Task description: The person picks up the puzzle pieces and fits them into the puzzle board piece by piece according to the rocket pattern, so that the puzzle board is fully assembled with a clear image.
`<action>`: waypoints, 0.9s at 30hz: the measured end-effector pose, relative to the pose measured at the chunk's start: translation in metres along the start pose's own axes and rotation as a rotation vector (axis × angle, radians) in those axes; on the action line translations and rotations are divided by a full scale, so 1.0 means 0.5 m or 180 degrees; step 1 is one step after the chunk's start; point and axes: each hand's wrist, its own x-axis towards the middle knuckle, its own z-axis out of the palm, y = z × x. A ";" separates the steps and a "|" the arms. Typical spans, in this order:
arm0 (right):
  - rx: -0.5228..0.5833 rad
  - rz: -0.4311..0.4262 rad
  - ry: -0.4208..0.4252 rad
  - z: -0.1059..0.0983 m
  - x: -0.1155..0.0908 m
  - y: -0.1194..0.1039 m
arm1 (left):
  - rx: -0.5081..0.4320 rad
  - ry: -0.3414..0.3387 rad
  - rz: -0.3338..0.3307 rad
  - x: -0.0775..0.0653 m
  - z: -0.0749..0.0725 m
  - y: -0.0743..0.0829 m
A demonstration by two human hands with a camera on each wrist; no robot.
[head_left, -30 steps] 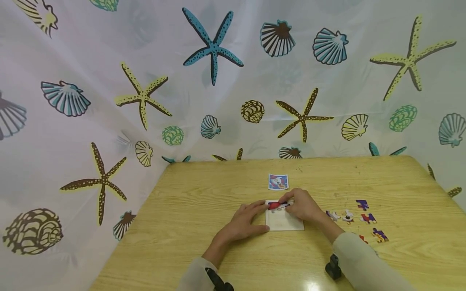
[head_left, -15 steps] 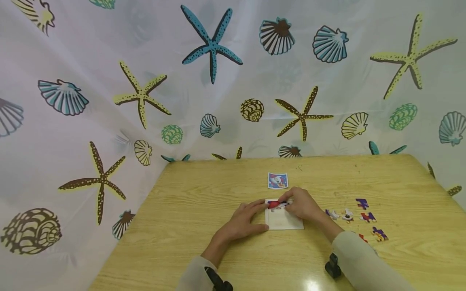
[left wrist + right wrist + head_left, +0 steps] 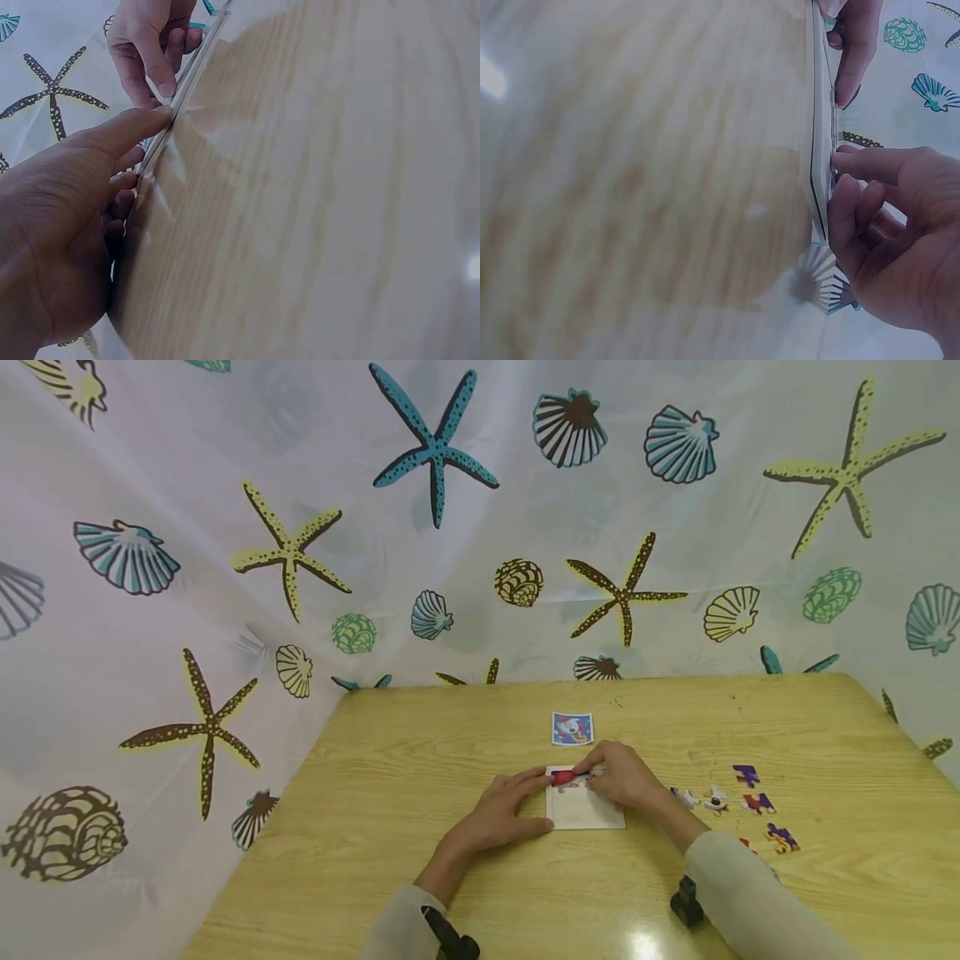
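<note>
The flat red-and-purple puzzle piece (image 3: pixel 562 777) lay between the left hand (image 3: pixel 501 814), thumb and fingers apart, and right hand (image 3: pixel 622 775); whether the latter pinched anything, I couldn't tell

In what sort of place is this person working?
Probably a screened-off indoor tabletop workspace; the wider room is not shown. A starfish-and-seashell curtain hangs behind the wood-grain table, where loose jigsaw pieces lie.

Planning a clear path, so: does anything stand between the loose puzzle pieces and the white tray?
Yes: in the head view, the right arm crosses between the loose puzzle pieces and the white tray. Nothing else visible does.
</note>
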 end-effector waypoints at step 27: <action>0.0062 -0.0022 -0.0066 -0.003 -0.010 0.000 | -0.0019 0.0019 0.0092 -0.002 -0.002 0.000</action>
